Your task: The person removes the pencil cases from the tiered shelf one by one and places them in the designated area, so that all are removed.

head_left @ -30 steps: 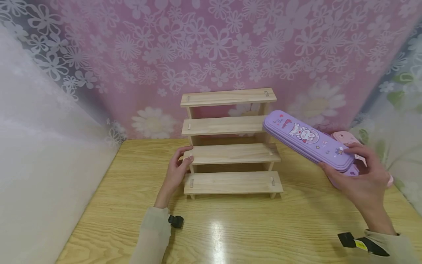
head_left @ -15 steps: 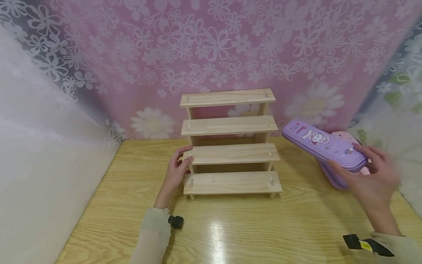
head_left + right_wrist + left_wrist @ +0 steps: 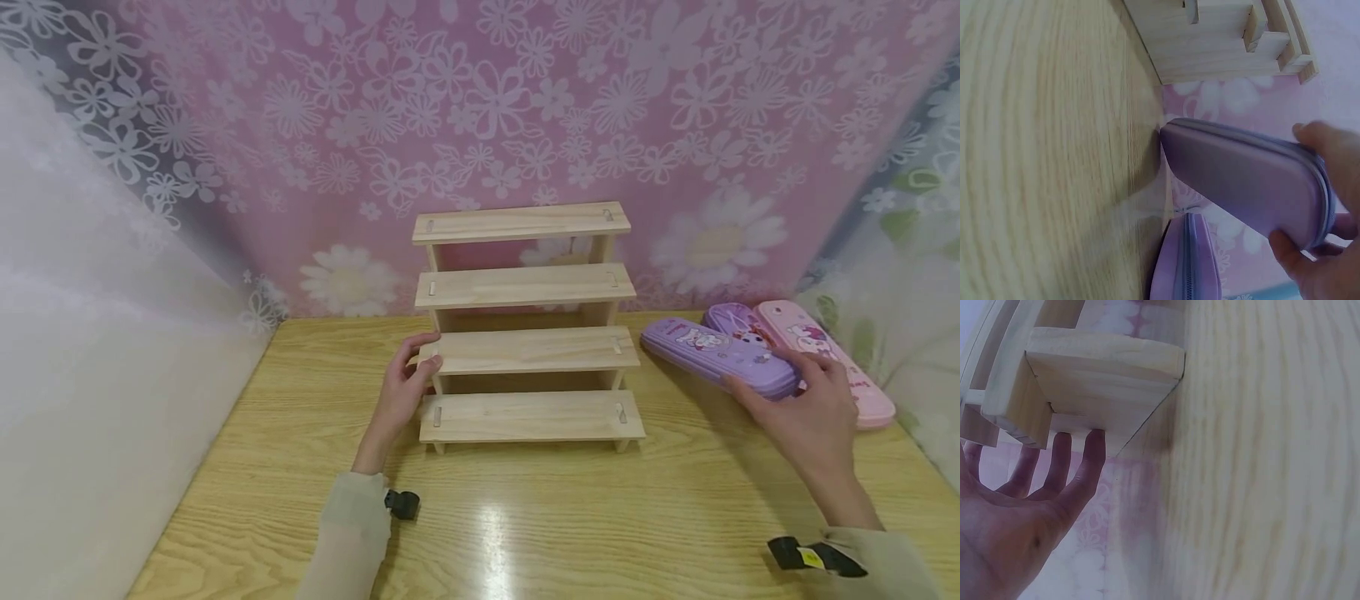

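A wooden step shelf (image 3: 525,350) with several tiers stands mid-table. My left hand (image 3: 400,383) grips the left end of its second tier from the bottom; in the left wrist view, fingertips (image 3: 1094,440) lie against the side panel. At the right, my right hand (image 3: 810,408) holds a light purple zippered pencil case (image 3: 712,354) by its near end, thumb on one side and fingers on the other. The case is tilted in the right wrist view, its far end down at the table and its near end raised. It partly covers a darker purple pencil case (image 3: 738,321).
A pink pencil case (image 3: 832,362) lies at the far right beside the darker purple one. Behind the shelf hangs a pink flowered curtain (image 3: 487,100), with pale sheets at both sides. The table (image 3: 525,525) has a wood-grain top.
My right hand has lowered the light purple pencil case from beside the shelf's upper tiers towards the table at the right. My left hand stays on the shelf.
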